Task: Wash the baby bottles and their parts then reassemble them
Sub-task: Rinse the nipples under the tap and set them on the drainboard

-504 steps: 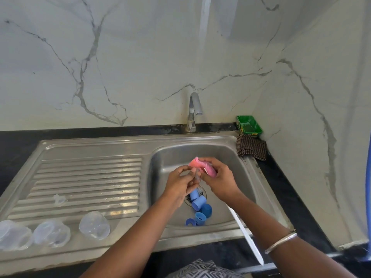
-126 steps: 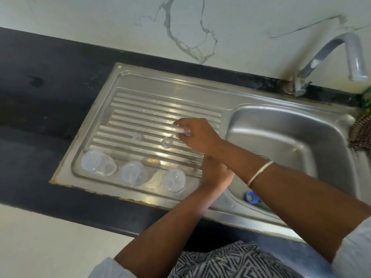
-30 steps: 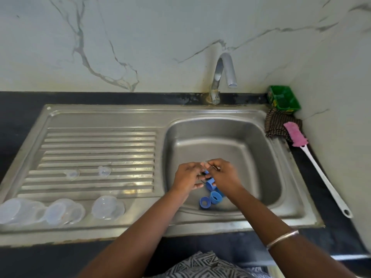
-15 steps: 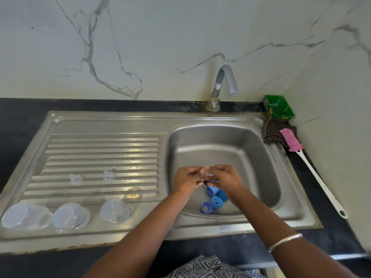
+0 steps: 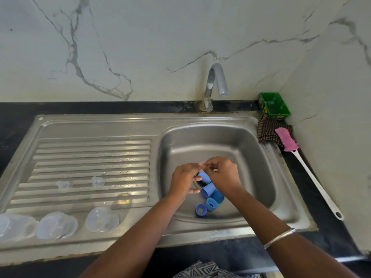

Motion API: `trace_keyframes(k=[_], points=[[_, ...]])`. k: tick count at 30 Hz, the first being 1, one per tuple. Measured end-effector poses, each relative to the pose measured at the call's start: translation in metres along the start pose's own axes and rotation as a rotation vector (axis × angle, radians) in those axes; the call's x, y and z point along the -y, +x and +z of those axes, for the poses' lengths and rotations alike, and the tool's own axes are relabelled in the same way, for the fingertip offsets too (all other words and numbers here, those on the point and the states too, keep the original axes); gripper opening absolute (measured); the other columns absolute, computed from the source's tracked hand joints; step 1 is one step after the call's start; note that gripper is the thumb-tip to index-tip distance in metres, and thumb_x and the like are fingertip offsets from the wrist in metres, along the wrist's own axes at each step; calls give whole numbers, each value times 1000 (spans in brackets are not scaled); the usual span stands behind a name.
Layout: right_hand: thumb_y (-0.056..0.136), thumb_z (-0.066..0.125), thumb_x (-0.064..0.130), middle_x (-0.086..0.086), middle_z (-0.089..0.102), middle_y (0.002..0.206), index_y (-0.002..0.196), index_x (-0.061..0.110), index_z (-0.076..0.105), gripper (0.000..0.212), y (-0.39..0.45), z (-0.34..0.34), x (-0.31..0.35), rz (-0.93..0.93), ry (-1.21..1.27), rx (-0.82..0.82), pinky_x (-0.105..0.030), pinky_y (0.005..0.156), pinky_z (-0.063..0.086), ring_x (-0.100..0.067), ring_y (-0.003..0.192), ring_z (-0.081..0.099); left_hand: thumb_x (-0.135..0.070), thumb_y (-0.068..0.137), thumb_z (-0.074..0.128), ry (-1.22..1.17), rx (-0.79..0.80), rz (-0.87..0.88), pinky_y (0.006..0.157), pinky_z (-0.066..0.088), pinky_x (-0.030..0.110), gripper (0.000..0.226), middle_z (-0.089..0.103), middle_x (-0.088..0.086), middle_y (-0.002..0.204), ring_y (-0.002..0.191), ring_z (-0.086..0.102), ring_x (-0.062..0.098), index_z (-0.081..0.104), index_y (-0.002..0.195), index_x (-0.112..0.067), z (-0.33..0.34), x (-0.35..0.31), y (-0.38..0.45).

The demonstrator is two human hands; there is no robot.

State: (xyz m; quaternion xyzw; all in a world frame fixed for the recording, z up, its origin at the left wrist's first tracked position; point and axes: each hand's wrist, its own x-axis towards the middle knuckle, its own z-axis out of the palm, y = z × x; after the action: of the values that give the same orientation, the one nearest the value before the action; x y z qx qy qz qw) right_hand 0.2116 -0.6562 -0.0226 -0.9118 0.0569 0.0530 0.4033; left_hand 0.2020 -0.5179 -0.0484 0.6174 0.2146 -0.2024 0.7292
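Steel sink basin [image 5: 251,149] is holding blue plastic bottle caps and rings [image 5: 208,197] near its drain. Above them, left hand [image 5: 183,180] and right hand [image 5: 222,175] are meeting, fingertips pinching something too small to identify.

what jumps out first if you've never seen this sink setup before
The eye lands on the two hands meeting over the basin, left hand and right hand, their fingers working on something too small to make out. Just below them a cluster of blue bottle parts lies by the drain. Next, the pink-headed bottle brush lies on the counter at right, and three clear bottles lie along the drainboard's near edge.
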Motion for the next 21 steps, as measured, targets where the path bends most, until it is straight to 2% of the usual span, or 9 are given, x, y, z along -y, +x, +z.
trace_keyframes(k=[3, 6, 9, 12, 14, 16, 19, 21], points=[[88, 74, 22, 10, 70, 84, 87, 19, 75, 3, 13, -4, -8, 41, 19, 29, -2, 63, 42, 0, 75, 64, -33, 86, 76, 41, -44, 40, 64, 60, 33, 21, 76, 9, 95, 92, 73, 20, 77, 95, -15, 8, -3, 11], [88, 73, 22, 15, 70, 79, 86, 23, 76, 4, 26, -10, -16, 51, 71, 66, -8, 66, 45, 4, 74, 66, -29, 89, 74, 80, -90, 69, 67, 60, 31, 19, 75, 16, 88, 88, 74, 23, 78, 88, -10, 16, -8, 24], [86, 74, 22, 19, 69, 78, 81, 27, 73, 7, 44, -19, -25, 10, 118, 90, -9, 70, 46, 8, 77, 65, -24, 89, 72, 154, -127, 97, 68, 62, 33, 18, 75, 13, 80, 84, 75, 26, 77, 83, -7, 28, -17, 41], [82, 79, 19, 12, 73, 87, 83, 33, 72, 16, 61, -27, -32, -29, 243, 117, -22, 71, 58, -3, 80, 71, -17, 90, 68, 200, -160, 117, 62, 61, 31, 16, 76, 10, 77, 75, 75, 22, 76, 82, -5, 37, -30, 53], [80, 82, 13, 13, 73, 91, 88, 37, 72, 27, 74, -33, -38, -105, 271, 167, -18, 74, 57, -2, 79, 71, -18, 92, 67, 183, -193, 115, 54, 55, 24, 15, 76, 9, 79, 68, 73, 14, 74, 86, -5, 45, -40, 61], [81, 80, 7, 14, 73, 91, 96, 36, 72, 34, 80, -37, -38, -183, 266, 205, -14, 77, 54, 0, 80, 71, -21, 93, 68, 169, -198, 125, 51, 53, 24, 10, 75, 8, 83, 64, 70, 13, 70, 98, -13, 47, -47, 66], [85, 78, 10, 10, 75, 92, 99, 28, 74, 24, 101, -39, -44, -226, 276, 194, -17, 80, 54, -3, 84, 71, -30, 94, 68, 197, -184, 151, 53, 53, 25, 20, 75, 5, 94, 69, 70, 12, 68, 111, -22, 53, -52, 80], [86, 76, 9, 10, 76, 88, 98, 23, 76, 19, 113, -39, -45, -218, 318, 165, -23, 79, 57, -6, 81, 71, -33, 95, 66, 213, -162, 215, 56, 55, 25, 20, 74, -2, 101, 81, 71, 8, 71, 113, -28, 54, -52, 84]])
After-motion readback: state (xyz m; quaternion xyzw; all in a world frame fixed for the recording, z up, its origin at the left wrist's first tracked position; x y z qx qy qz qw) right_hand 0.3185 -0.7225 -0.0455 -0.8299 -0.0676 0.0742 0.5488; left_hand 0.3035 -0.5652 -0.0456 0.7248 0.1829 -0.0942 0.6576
